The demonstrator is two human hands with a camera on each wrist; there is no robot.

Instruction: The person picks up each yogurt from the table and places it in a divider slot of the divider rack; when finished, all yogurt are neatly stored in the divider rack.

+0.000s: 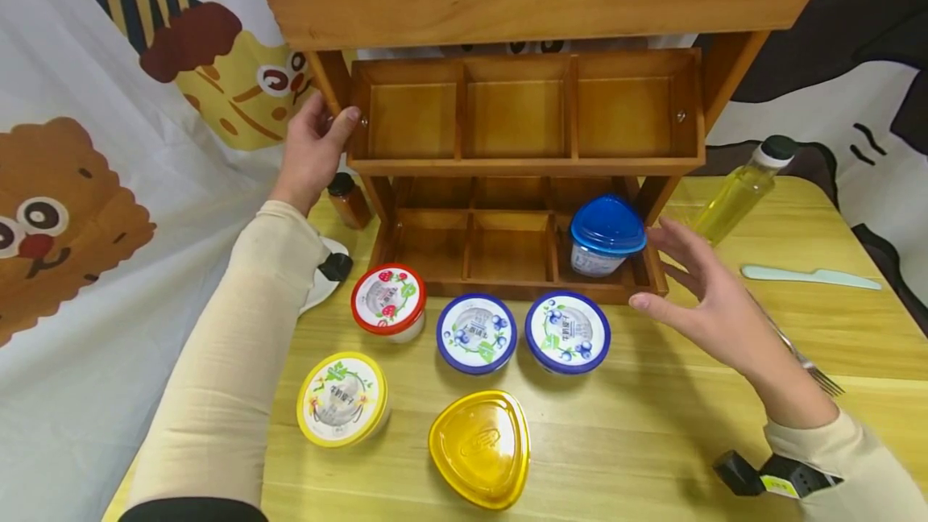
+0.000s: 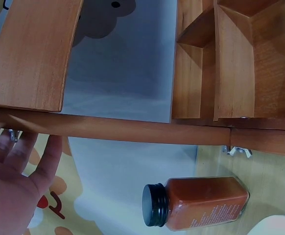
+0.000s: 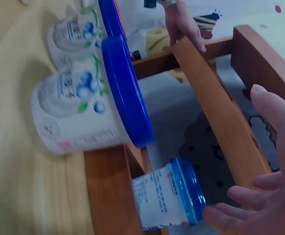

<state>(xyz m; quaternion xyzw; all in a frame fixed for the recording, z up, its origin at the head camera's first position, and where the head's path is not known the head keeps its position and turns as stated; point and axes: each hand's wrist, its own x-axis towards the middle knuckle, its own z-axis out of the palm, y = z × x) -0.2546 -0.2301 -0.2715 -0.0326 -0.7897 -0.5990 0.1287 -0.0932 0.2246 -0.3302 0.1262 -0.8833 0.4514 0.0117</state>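
A brown wooden tiered rack [image 1: 522, 163] stands on the table, its trays divided into compartments. My left hand [image 1: 312, 147] holds the rack's left upright beside the middle tray, thumb in front; the left wrist view shows its fingers [image 2: 47, 164] against the wood. A tub with a blue lid [image 1: 607, 225] sits in the bottom tray's right compartment. Just right of it is my right hand [image 1: 714, 304], fingers spread and holding nothing. In the right wrist view, its fingertips come close to that tub's lid [image 3: 189, 191]; whether they touch is unclear.
Before the rack stand two blue-rimmed tubs [image 1: 476, 334] [image 1: 568, 333], a red-rimmed tub [image 1: 389, 300], a yellow-rimmed tub [image 1: 342, 399] and a yellow-lidded container [image 1: 481, 449]. An oil bottle [image 1: 743, 188], knife [image 1: 812, 276] and fork [image 1: 808, 361] are at right; a spice jar [image 1: 350, 201] is left.
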